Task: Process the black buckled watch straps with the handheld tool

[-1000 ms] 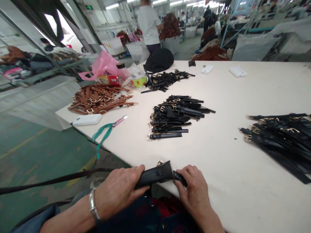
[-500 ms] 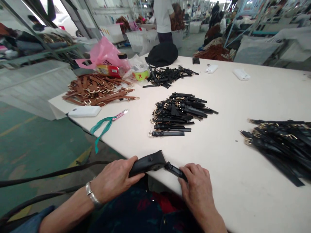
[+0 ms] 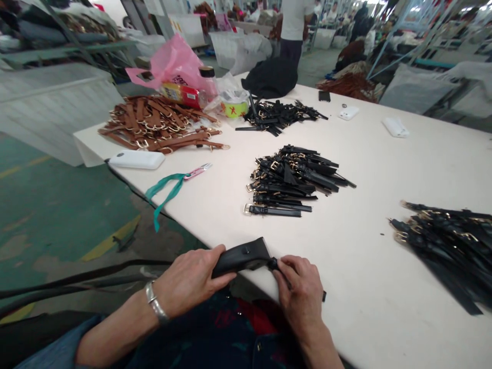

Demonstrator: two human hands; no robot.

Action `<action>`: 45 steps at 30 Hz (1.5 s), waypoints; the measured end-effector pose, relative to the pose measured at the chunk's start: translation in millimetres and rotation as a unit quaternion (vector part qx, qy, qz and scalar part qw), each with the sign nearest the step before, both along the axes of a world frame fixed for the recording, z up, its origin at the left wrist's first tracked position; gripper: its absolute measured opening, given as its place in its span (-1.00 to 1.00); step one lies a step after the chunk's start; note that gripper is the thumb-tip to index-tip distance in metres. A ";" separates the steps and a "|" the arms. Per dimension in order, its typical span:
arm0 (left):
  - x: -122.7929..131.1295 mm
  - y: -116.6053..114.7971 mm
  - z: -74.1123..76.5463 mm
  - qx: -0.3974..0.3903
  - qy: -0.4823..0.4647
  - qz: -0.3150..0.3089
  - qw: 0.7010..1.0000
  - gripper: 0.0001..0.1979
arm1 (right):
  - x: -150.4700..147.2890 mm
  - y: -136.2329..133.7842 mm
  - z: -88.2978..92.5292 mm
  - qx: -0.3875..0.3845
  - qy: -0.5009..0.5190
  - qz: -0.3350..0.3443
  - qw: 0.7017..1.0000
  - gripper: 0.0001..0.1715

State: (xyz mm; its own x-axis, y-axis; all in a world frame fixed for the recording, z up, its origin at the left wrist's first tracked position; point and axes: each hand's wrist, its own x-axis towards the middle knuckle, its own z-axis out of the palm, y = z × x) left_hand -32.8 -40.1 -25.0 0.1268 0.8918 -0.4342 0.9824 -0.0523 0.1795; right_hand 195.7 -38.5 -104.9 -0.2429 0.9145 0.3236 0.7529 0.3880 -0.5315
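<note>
"Head view: what's in each grip?"
"Left hand (image 3: pixel 188 287) wraps a black strap (image 3: pixel 240 258) at the table (image 3: pixel 357 246) edge; right hand (image 3: pixel 300 292) pinches its narrow end."
"Around it?"
"Three black piles (image 3: pixel 295 177), one brown pile (image 3: pixel 157 125)."

And here's a wide black leather watch strap (image 3: pixel 240 258), its broad body bowed in the left hand (image 3: pixel 188 282), the narrow end pinched in the right hand (image 3: pixel 299 287).
</note>
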 end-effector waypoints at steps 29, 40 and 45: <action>-3.0 1.4 -3.0 0.004 -0.036 0.005 0.999 -0.65 | 0.0 8.0 10.8 -0.101 0.033 0.078 0.991 -0.88; -16.3 4.9 -8.5 -0.015 -0.068 0.008 0.998 -0.51 | -11.6 13.4 5.3 -0.109 -0.011 -0.008 0.994 -0.84; -20.6 5.2 -1.3 0.012 0.001 -0.048 0.999 -0.55 | -18.3 17.6 6.3 -0.081 -0.036 -0.031 0.996 -0.82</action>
State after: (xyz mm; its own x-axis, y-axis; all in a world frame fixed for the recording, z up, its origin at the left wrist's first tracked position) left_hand -53.4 -34.9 -26.3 0.2105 0.8861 -0.4129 0.9732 -0.1500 0.1743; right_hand 177.4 -20.9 -98.6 -0.2015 0.9673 0.1539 0.8117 0.2528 -0.5265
